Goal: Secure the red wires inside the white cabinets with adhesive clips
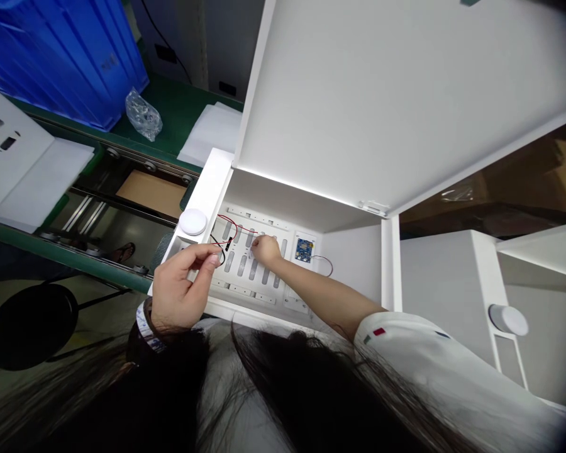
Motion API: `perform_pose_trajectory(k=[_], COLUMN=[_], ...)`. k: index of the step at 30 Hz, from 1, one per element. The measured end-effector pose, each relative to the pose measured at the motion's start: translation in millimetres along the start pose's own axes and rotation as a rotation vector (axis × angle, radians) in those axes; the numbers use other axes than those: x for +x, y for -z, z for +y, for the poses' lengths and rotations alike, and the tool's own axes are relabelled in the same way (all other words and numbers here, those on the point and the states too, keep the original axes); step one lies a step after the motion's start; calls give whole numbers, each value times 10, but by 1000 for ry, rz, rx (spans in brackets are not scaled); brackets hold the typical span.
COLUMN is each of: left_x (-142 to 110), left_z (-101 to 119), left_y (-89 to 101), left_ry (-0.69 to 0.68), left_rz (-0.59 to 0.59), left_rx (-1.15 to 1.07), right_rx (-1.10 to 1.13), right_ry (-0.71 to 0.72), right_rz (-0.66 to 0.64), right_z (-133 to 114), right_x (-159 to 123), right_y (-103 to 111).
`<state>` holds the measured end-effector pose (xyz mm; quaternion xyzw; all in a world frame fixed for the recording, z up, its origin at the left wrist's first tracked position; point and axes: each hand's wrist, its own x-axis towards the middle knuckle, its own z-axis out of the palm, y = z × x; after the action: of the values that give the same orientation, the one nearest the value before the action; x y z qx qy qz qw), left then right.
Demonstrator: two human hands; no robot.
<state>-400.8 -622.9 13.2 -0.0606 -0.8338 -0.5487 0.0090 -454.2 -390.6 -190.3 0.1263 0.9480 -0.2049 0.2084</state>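
Left hand nearly closed, thumb and forefinger pinched on a thin black wire just over the near end of a white slotted metal panel, the other fingers loosely curled, a patterned shirt cuff at the wrist. Right hand reaching in from a white short sleeve, fingers curled down onto the panel's slots, just beside a thin red wire; no telling whether those fingers have hold of anything. Panel lying inside a white sheet-metal cabinet, under its raised white door.

Already in place at the panel's far end: a small square blue circuit board, with a thin dark wire looping off to one side. Red and black wires loose over the slots, with no sign of being fastened down; their far ends too small to follow. A round white plastic disc on the cabinet's ledge, near the left hand. Off to the side, a blue plastic crate and a crumpled clear plastic bag on a green tabletop.
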Motion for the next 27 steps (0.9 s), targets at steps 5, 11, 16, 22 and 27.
perform_pose_trajectory(k=[5, 11, 16, 22, 27], left_x=[0, -2, -6, 5, -3], left_z=[-4, -7, -6, -1, 3], left_y=[7, 2, 7, 11, 14], left_ry=[-3, -8, -6, -9, -27], left_rz=[-2, 0, 9, 13, 3], left_rx=[20, 6, -2, 29, 26], right_rx=[19, 28, -25, 47, 71], right_ry=[-1, 32, 134, 74, -65], right_rz=[-6, -6, 77, 39, -25], right_z=[23, 62, 115, 94, 56], right_x=[29, 6, -50, -42, 31], right_y=[-7, -24, -48, -66, -52])
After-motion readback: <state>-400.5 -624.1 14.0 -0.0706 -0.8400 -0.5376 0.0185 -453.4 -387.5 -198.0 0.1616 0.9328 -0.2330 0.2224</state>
